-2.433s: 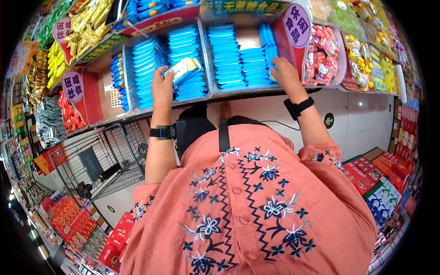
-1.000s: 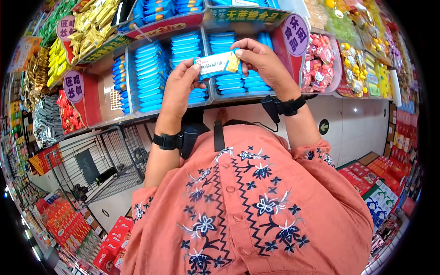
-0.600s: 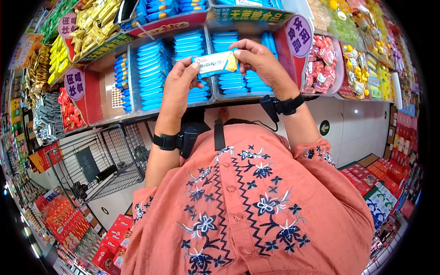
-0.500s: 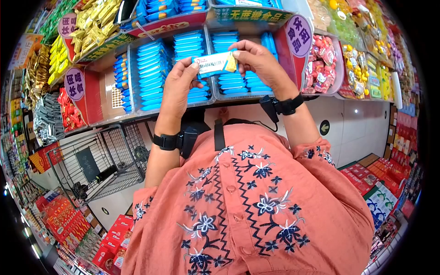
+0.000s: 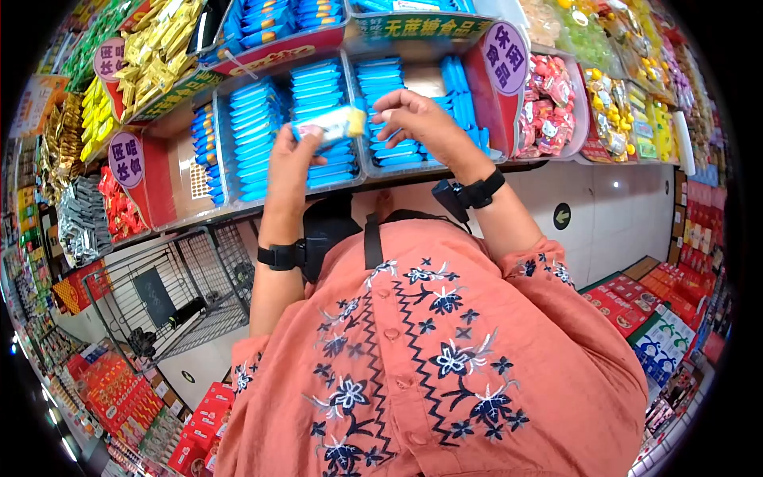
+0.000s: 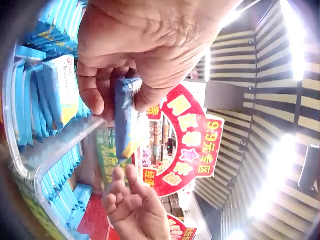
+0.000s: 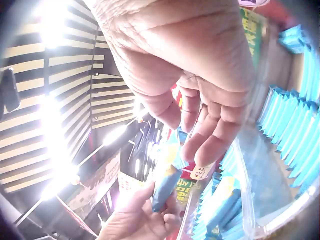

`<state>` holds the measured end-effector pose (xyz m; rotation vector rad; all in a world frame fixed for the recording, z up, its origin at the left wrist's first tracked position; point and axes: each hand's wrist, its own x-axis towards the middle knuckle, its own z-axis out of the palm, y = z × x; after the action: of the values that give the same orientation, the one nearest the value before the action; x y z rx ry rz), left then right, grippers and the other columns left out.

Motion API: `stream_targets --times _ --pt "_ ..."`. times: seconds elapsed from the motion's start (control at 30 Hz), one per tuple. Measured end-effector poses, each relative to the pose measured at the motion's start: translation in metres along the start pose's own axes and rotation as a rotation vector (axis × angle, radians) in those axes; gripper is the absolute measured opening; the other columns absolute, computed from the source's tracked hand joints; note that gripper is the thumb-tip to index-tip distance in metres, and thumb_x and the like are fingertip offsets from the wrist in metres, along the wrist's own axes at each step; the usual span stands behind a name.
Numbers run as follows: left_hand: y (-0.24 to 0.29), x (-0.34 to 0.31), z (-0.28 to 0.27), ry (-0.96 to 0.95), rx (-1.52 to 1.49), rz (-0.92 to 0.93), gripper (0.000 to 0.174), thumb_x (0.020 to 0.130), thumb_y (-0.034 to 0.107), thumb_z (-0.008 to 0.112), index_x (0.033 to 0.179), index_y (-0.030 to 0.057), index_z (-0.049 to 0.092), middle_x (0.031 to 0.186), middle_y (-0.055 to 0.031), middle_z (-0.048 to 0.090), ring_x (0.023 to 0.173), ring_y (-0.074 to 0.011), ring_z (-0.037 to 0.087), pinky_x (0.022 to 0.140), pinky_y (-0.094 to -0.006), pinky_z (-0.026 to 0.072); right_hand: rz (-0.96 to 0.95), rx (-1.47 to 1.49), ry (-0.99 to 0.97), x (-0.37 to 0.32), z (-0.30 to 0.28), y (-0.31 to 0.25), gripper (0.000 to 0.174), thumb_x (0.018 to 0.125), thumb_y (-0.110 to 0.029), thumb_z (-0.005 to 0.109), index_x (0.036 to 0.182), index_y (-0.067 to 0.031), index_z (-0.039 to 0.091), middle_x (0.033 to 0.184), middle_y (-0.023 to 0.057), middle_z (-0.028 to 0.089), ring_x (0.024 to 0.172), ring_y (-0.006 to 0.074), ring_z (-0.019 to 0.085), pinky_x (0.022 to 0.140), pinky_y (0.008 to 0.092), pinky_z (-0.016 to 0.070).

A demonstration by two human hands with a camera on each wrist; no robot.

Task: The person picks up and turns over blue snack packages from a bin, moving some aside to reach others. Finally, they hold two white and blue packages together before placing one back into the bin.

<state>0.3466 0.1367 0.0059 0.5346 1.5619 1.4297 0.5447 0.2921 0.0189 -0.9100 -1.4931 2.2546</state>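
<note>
My left hand (image 5: 289,165) pinches the left end of a small white-and-blue biscuit packet (image 5: 334,126), which is slightly blurred in the head view and has a yellow print at its far right end. In the left wrist view the thumb and fingers hold the wrapped biscuit packet (image 6: 127,117) at one end. To the right of it, my right hand (image 5: 425,131) has loosely bent fingers and nothing between them, its fingertips a short gap from the packet. Under both hands stand rows of blue packets (image 5: 256,143) in clear plastic bins.
A bin divider (image 5: 355,119) runs between the blue rows. Pink candy bags (image 5: 548,111) fill a tub at the right, gold packets (image 5: 163,52) lie back left. A wire shopping cart (image 5: 171,294) stands by the left arm. Red boxes (image 5: 628,302) are stacked behind at right.
First the left hand had the packet low over the bin while the right was at the right-hand row. Both hands then held it level; now the right has let go and the left has moved left.
</note>
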Motion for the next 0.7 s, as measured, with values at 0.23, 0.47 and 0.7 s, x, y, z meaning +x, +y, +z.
stream_targets --times 0.23,0.47,0.7 --pt "0.007 0.006 -0.051 0.188 -0.12 0.061 0.034 0.096 0.024 0.068 0.12 0.0041 0.055 0.112 -0.0088 0.066 0.096 -0.017 0.066 0.074 -0.0279 0.0558 0.038 -0.034 0.069 -0.001 -0.027 0.014 0.028 0.098 -0.023 0.061 0.117 -0.0025 0.059 0.105 0.0102 0.066 0.085 0.0165 0.068 0.072 0.0288 0.0572" --pt "-0.016 0.009 -0.052 0.217 0.146 -0.011 0.054 0.091 0.03 0.072 0.133 0.0017 0.052 0.101 -0.003 0.063 0.09 -0.0091 0.059 0.069 -0.0227 0.0502 0.136 -0.075 0.092 -0.01 -0.037 0.035 0.028 0.098 -0.025 0.06 0.117 -0.0032 0.059 0.104 0.0092 0.066 0.084 0.0161 0.067 0.072 0.0304 0.057" --pt "-0.036 0.033 -0.052 0.141 0.644 0.041 0.052 0.087 0.033 0.074 0.124 -0.0008 0.06 0.089 -0.0059 0.061 0.079 -0.0186 0.059 0.069 -0.0319 0.0497 0.148 -0.084 0.086 -0.017 -0.035 0.042 0.03 0.099 -0.025 0.06 0.117 -0.0021 0.059 0.103 0.0092 0.065 0.083 0.0158 0.067 0.071 0.0299 0.0568"
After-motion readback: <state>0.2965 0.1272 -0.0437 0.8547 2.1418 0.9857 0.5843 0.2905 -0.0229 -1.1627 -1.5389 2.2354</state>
